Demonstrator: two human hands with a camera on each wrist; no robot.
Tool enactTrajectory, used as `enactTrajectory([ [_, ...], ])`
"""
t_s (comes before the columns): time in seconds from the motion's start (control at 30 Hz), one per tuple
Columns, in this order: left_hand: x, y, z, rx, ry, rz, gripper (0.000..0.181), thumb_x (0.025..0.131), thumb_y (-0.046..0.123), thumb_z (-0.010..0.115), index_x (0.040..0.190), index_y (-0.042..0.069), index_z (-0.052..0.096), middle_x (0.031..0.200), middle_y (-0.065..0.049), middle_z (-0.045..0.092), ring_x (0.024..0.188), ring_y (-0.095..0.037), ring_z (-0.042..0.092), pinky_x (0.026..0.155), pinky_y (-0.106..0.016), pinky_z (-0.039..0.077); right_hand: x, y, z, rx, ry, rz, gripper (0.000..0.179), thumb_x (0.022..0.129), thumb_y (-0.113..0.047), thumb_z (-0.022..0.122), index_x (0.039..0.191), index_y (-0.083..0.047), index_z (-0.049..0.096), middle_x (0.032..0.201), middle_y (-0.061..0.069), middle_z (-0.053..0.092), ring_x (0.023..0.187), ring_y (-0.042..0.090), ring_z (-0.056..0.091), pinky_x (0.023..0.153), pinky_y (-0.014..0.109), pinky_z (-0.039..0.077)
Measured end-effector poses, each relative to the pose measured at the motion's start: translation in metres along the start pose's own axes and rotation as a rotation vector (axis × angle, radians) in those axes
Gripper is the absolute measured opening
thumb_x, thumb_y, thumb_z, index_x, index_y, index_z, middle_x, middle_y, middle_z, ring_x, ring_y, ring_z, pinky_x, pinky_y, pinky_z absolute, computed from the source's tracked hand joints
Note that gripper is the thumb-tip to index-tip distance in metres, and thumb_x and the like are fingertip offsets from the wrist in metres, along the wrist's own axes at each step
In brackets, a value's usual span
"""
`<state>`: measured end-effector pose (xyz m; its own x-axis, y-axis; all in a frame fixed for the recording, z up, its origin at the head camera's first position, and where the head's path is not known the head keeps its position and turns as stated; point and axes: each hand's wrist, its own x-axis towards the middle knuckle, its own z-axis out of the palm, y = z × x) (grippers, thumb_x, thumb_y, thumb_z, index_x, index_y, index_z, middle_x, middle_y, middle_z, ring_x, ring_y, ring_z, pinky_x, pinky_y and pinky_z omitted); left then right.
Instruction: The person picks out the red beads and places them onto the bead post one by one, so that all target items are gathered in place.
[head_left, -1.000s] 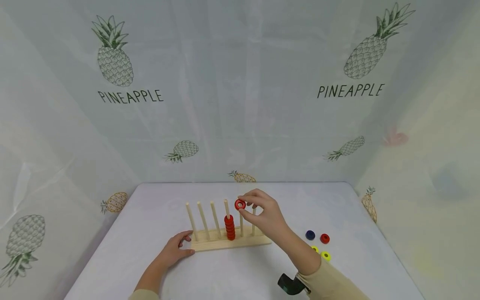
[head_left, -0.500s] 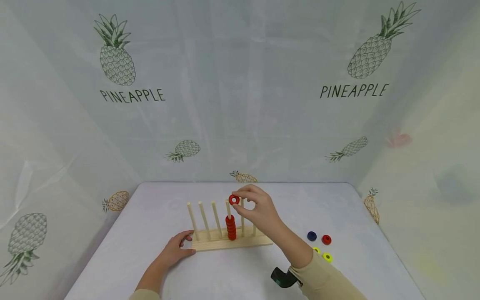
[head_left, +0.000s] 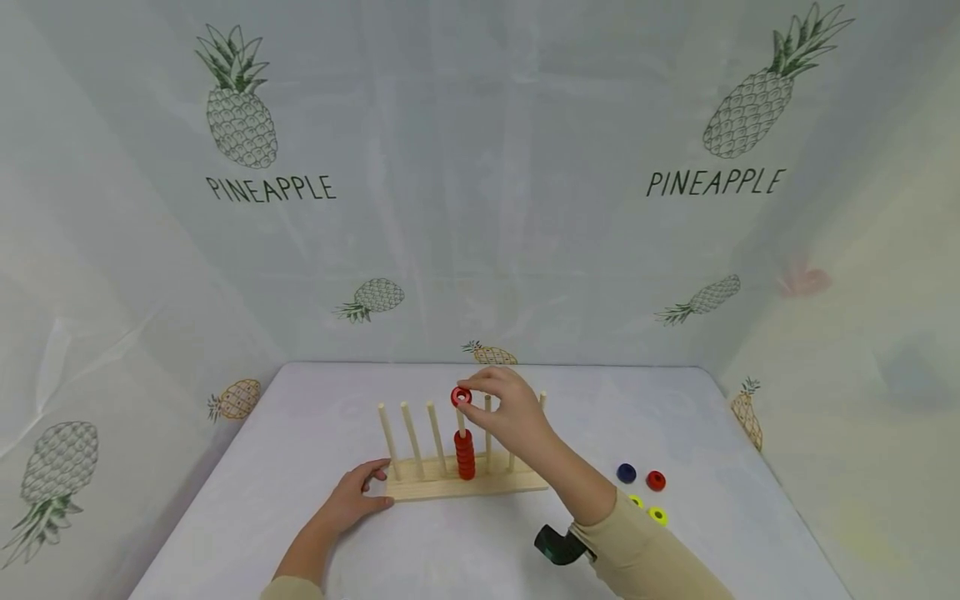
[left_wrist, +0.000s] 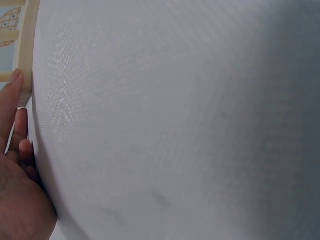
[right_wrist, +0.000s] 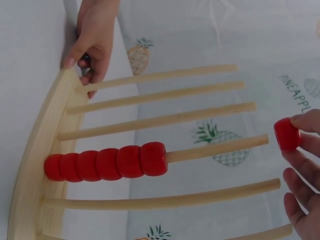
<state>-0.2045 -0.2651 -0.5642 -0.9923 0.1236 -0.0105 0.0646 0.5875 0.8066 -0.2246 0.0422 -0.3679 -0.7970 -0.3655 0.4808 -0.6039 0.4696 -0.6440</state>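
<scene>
A wooden peg stand (head_left: 420, 492) with a row of upright pegs rests on the table. Several red beads (right_wrist: 107, 164) are stacked on one middle peg, whose upper part is bare. At the stand's left end my left hand (head_left: 348, 497) grips the base between thumb and fingers; the left wrist view catches only part of that hand (left_wrist: 20, 195). Thumb and fingers of my right hand (head_left: 512, 414) pinch a single red bead (right_wrist: 287, 135). This bead is just off the tip of the peg with the stack, apart from it in the right wrist view.
On the table (head_left: 420, 558), right of the stand, lie a dark blue bead (head_left: 626, 473), a loose red bead (head_left: 656, 481) and yellow beads (head_left: 657, 515). Behind the table hangs a pineapple-print curtain (head_left: 465, 208). A black device (head_left: 558, 546) sits at the right wrist.
My right hand has carried the pinched red bead left and slightly up, from near the neighbouring peg to above the stacked one. The left hand keeps its grip on the base.
</scene>
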Motion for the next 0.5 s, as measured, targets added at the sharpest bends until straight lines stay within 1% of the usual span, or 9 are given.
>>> enactTrajectory([
  [0.13,0.0006,-0.0002,0.0008,0.005,0.004,-0.003,0.067,0.073,0.011,0.085,0.132,0.0,0.055,0.102,0.0,0.055,0.083,-0.016,0.038,0.073,-0.029,0.033,0.003,-0.002,0.0001,-0.007,-0.019,0.027,0.025,0.084,-0.017,0.078,0.109,-0.012,0.075,0.104,-0.006,0.066,0.108,0.019,0.055,0.081,0.037,0.049],
  [0.3,0.0015,-0.0008,0.0015,0.01,0.005,-0.011,0.067,0.073,0.012,0.085,0.133,0.001,0.055,0.102,0.001,0.055,0.083,-0.014,0.038,0.074,-0.029,0.032,0.006,-0.002,0.0005,-0.014,-0.036,0.055,0.025,0.084,-0.017,0.078,0.108,-0.011,0.075,0.107,-0.003,0.067,0.11,0.023,0.055,0.084,0.043,0.05],
  [0.5,0.0004,-0.0009,0.0009,0.028,0.019,0.025,0.066,0.073,0.012,0.085,0.131,0.0,0.056,0.101,0.001,0.056,0.082,-0.014,0.038,0.073,-0.028,0.033,0.009,0.0005,0.0035,-0.024,-0.058,0.069,0.025,0.083,-0.019,0.079,0.107,-0.012,0.075,0.105,-0.003,0.068,0.107,0.021,0.055,0.083,0.042,0.05],
])
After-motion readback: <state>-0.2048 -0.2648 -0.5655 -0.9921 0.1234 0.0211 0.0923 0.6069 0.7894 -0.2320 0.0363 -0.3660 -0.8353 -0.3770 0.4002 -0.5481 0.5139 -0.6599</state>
